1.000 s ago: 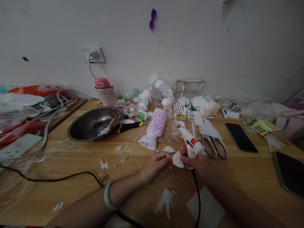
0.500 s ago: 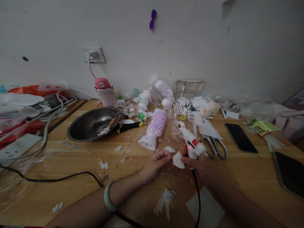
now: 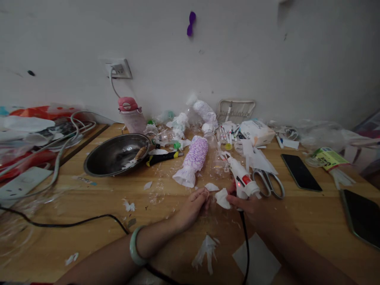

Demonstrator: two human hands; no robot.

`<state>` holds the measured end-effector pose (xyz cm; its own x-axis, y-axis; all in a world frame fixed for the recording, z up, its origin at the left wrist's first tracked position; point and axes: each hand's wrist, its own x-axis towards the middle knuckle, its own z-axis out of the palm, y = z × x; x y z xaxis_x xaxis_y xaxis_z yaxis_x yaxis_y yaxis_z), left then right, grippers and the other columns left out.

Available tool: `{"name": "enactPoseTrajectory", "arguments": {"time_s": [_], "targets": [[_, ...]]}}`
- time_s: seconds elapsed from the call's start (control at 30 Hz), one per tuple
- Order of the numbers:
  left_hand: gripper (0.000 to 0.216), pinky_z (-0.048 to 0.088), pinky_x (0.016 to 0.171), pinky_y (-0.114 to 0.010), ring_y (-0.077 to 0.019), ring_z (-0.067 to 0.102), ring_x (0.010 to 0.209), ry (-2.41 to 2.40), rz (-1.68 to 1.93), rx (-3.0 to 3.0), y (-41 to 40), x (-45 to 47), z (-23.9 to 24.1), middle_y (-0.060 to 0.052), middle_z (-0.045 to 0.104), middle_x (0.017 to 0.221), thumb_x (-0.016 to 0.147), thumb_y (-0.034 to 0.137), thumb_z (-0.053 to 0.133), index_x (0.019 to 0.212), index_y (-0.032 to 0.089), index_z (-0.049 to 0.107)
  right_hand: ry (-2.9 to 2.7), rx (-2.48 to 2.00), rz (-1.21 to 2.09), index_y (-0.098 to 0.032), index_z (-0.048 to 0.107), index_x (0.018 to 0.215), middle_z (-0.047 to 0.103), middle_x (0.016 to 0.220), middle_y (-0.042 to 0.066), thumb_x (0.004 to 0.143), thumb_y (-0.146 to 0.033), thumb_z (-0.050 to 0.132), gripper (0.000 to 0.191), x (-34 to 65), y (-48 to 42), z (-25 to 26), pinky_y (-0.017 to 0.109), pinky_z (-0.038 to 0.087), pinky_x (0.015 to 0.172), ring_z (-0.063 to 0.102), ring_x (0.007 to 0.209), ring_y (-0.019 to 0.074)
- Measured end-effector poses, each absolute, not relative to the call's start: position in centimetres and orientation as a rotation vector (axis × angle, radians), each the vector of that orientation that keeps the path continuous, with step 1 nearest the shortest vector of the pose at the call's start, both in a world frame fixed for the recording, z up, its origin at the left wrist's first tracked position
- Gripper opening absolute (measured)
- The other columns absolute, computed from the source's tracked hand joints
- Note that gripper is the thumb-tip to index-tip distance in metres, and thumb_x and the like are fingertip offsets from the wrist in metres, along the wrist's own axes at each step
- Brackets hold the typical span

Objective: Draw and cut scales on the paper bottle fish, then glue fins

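My right hand (image 3: 247, 206) is closed round a white hot glue gun (image 3: 241, 176) whose small red light is lit. Between the thumb and fingers of that same hand is a scrap of white paper (image 3: 222, 198). Just left of it, my left hand (image 3: 194, 206) has its fingers curled and pressed together; whatever they may hold is too small to make out. Beyond the hands lies a wrapped bottle with purple scales drawn on it (image 3: 196, 154). A loose white paper piece (image 3: 211, 187) rests on the table near my left fingertips.
A dark metal bowl (image 3: 97, 158) and a yellow-black utility knife (image 3: 163, 158) lie to the left. Scissors (image 3: 277, 188) and a phone (image 3: 301, 172) are on the right. The glue gun's black cord (image 3: 246, 241) runs toward me. Markers and plastic bottles crowd the back.
My left hand has drawn slightly left, away from the paper scrap in my right hand. The glue gun has shifted a little to the right.
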<state>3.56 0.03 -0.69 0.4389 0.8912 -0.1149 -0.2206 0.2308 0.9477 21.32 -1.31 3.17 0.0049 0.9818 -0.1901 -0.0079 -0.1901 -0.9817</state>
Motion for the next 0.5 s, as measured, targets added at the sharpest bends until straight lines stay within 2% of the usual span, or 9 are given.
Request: {"name": "enactPoseTrajectory", "arguments": {"time_s": [0.13, 0.27, 0.37, 0.5], "targets": [[0.046, 0.027, 0.051, -0.027, -0.0112, 0.036, 0.048, 0.831, 0.905, 1.050, 0.06, 3.60, -0.96, 0.005, 0.041, 0.048, 0.083, 0.058, 0.049, 0.055, 0.021, 0.043, -1.057, -1.333, 1.307, -0.025, 0.057, 0.073, 0.058, 0.062, -0.003, 0.051, -0.039, 0.080, 0.035, 21.38, -1.27, 3.15, 0.031, 0.048, 0.056, 0.053, 0.055, 0.0147], [0.046, 0.027, 0.052, -0.027, -0.0110, 0.035, 0.047, 0.844, 0.943, 1.026, 0.04, 3.52, -0.67, 0.005, 0.040, 0.046, 0.083, 0.056, 0.050, 0.053, 0.022, 0.042, -1.082, -1.284, 1.294, -0.024, 0.057, 0.075, 0.059, 0.063, -0.002, 0.058, -0.038, 0.078, 0.031, 21.51, -1.35, 2.67, 0.030, 0.046, 0.053, 0.051, 0.053, 0.0145], [0.040, 0.028, 0.051, -0.026, -0.0102, 0.037, 0.047, 0.886, 0.989, 0.958, 0.15, 3.43, -0.34, 0.005, 0.046, 0.049, 0.080, 0.052, 0.056, 0.058, 0.020, 0.046, -1.100, -1.273, 1.292, -0.023, 0.059, 0.072, 0.059, 0.062, -0.001, 0.062, -0.036, 0.077, 0.024, 21.58, -1.43, 2.63, 0.029, 0.045, 0.054, 0.052, 0.055, 0.0148], [0.035, 0.028, 0.049, -0.023, -0.0078, 0.038, 0.045, 0.973, 1.027, 0.884, 0.38, 3.43, -0.07, 0.004, 0.055, 0.057, 0.076, 0.051, 0.061, 0.065, 0.018, 0.054, -0.998, -1.244, 1.292, -0.024, 0.058, 0.076, 0.061, 0.065, -0.002, 0.055, -0.033, 0.081, 0.032, 21.56, -1.42, 3.03, 0.026, 0.044, 0.049, 0.051, 0.051, 0.0126]]}}
